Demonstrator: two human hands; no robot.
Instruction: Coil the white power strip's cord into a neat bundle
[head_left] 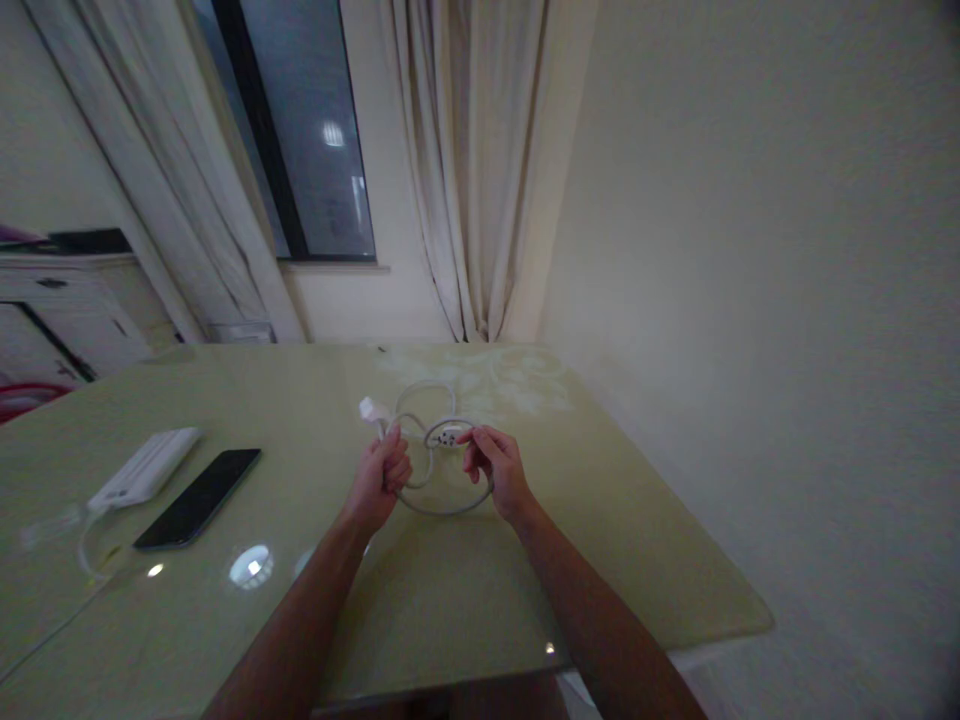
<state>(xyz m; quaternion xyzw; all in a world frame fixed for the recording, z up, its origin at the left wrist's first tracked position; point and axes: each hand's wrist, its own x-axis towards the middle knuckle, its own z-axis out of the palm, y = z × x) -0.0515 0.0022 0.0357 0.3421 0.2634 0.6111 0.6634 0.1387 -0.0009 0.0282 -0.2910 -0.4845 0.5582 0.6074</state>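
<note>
My left hand (385,470) is closed around a white power cord (448,513), close to its white plug (371,409), which sticks out above the fist. Fingers of my right hand (495,465) pinch another stretch of the same cord, so a loop hangs between both hands. Behind the hands, a white power strip (448,437) with dark socket holes lies on the table, partly hidden by the right fingers and the cord. More of the cord curls on the tabletop beyond it.
A black phone (199,499) and a white power bank-like box (145,467) with a thin cable (56,630) lie on the left of the glossy table (637,560). A wall (750,300) borders the right side. Curtains (472,170) and a window (315,120) stand beyond.
</note>
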